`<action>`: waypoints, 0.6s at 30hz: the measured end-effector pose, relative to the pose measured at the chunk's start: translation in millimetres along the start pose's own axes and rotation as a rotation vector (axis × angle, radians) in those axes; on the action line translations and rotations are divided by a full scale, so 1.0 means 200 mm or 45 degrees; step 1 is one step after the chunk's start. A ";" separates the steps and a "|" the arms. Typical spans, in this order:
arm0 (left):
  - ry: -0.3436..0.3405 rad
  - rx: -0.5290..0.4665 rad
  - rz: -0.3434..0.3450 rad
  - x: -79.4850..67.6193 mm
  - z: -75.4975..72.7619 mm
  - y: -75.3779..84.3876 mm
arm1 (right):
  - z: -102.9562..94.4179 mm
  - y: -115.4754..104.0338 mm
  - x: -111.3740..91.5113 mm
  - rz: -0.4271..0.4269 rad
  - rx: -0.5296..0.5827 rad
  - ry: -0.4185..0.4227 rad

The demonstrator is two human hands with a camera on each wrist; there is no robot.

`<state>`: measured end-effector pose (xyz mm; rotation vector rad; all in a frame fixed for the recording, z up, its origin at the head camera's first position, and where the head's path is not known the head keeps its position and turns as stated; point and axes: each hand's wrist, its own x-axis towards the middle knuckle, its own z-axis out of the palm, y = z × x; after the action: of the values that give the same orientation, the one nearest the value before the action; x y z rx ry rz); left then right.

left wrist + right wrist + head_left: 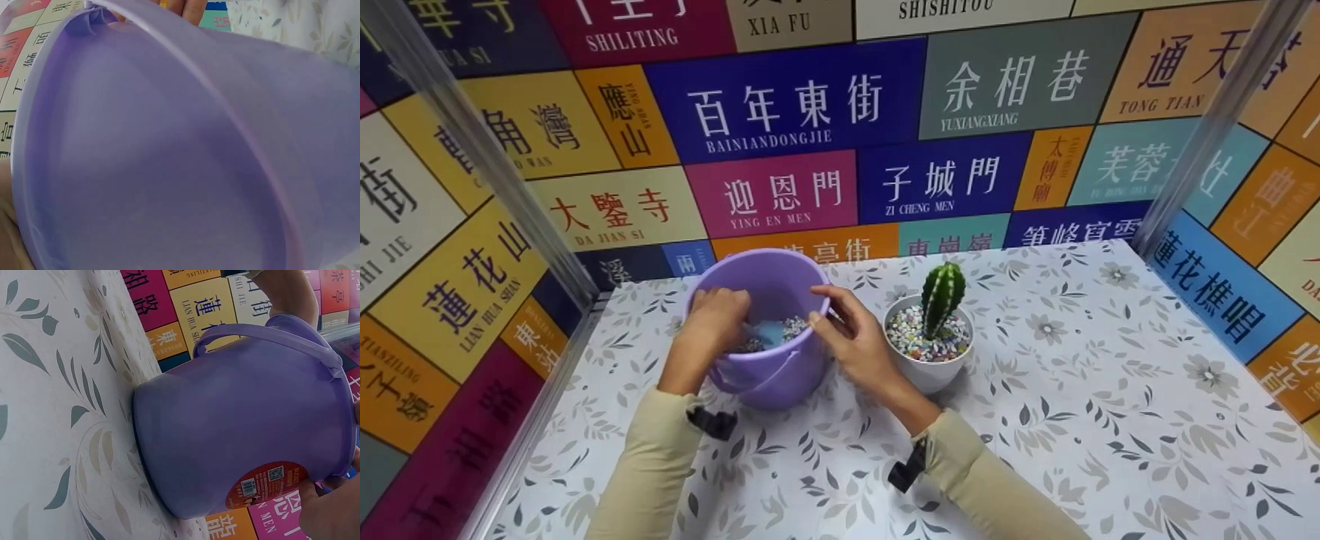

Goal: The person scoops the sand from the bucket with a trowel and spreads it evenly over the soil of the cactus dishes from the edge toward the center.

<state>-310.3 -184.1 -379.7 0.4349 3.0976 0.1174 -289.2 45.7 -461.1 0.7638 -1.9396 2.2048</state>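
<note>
A purple bucket point(769, 375) stands on the table, its handle lowered across the front. Inside it, speckled pebbles point(795, 328) and something light blue point(769, 332) show near the bottom. My left hand point(716, 319) reaches over the left rim into the bucket, fingers pointing down. Its fingertips are hidden, so I cannot tell what they hold. On the opposite side, my right hand point(851, 337) pinches the rim between thumb and fingers. The right wrist view shows the bucket's outer wall point(236, 416) with a red label point(264, 484); the left wrist view is mostly bucket wall point(140, 140).
Just right of the right hand stands a white pot point(926, 371) of multicoloured pebbles with an upright green cactus point(943, 300). A leaf-patterned cloth point(1072, 420) covers the table. Behind rises a wall of coloured street-name panels point(787, 97), with clear posts at both corners.
</note>
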 end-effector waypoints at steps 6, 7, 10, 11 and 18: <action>0.003 -0.069 0.026 0.00 -0.01 -0.02 | 0.00 0.00 0.00 0.006 0.009 0.001; 0.010 -0.072 0.033 -0.01 -0.01 -0.03 | 0.00 0.00 0.00 0.009 0.002 0.004; 0.048 -0.082 0.057 -0.01 -0.01 -0.03 | 0.00 -0.01 0.00 0.012 -0.014 0.009; 0.065 -0.085 0.064 -0.01 -0.01 -0.03 | -0.01 -0.01 0.00 0.008 -0.021 0.011; 0.158 -0.135 0.097 -0.03 -0.02 -0.04 | -0.01 -0.01 0.00 -0.016 -0.055 0.009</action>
<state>-306.9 -194.6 -376.9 0.5628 3.1754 0.3200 -289.3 48.2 -459.8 0.7591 -1.9663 2.1484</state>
